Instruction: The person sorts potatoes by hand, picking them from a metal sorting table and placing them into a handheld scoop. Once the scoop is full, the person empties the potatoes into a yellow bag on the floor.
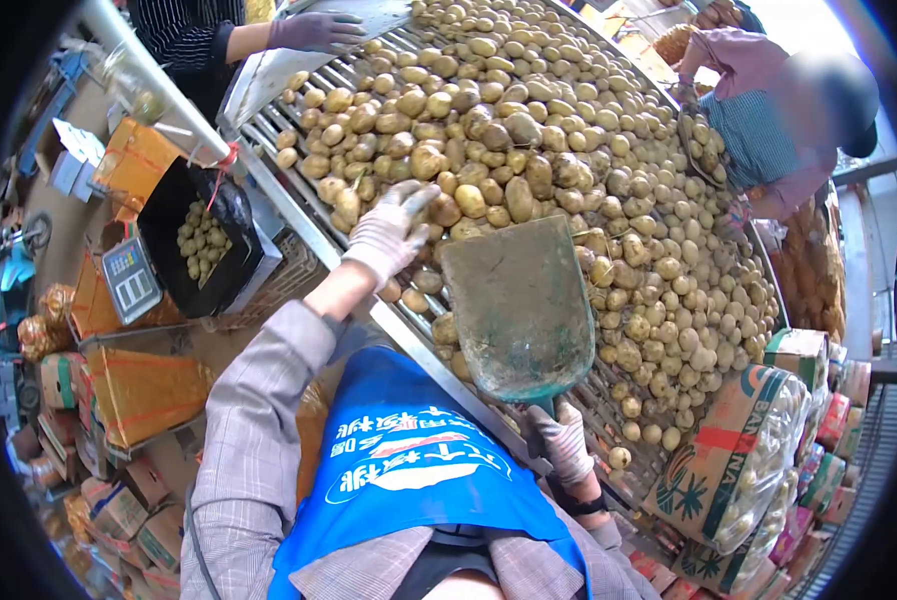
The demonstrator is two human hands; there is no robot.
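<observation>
My right hand [565,440], in a grey-white glove, is wrapped round the short handle of a dirty green shovel [518,300]. The wide blade lies over the slatted rack and has no potatoes on it; its far edge meets the heap of potatoes [578,130]. To the left of the blade, my gloved left hand [393,230] rests on the near edge of the heap. Its fingers are apart and touch potatoes, with none gripped that I can see.
A metal rail [298,215] edges the slatted rack. A co-worker's gloved hand [318,32] lies at the far left; another person [768,110] leans in at the right. A black crate [188,240] of potatoes stands beside a scale [131,278]. Cardboard boxes [733,450] are stacked right.
</observation>
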